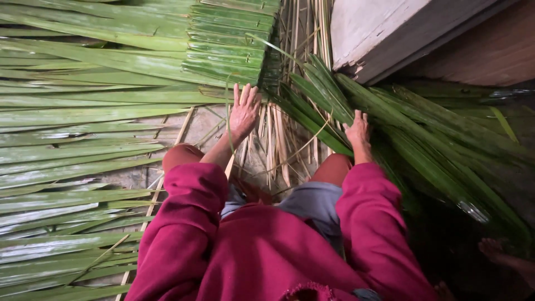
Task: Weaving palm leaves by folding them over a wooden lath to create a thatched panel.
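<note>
My red sleeves (267,251) fill the bottom of the view and hide my lap and most of the floor under me. At about 4 o'clock a dark corner swallows the leaf tips, and a bare foot (496,251) there, not mine, is only faintly visible. A grey block (390,28) at 1 o'clock is cut off by the top edge.

My left hand (245,110) lies flat with its fingers (249,95) spread, palm down, over the pale dry strips (276,145) at centre; a thin green strand curls just beside it at 9 o'clock. The folded stack of green leaves (228,42) sits at 11 o'clock from it, near but apart. My right hand (358,132) presses on the loose bundle of long green leaves (423,139), which fans toward 4 o'clock; whether its fingers pinch a leaf I cannot tell.
</note>
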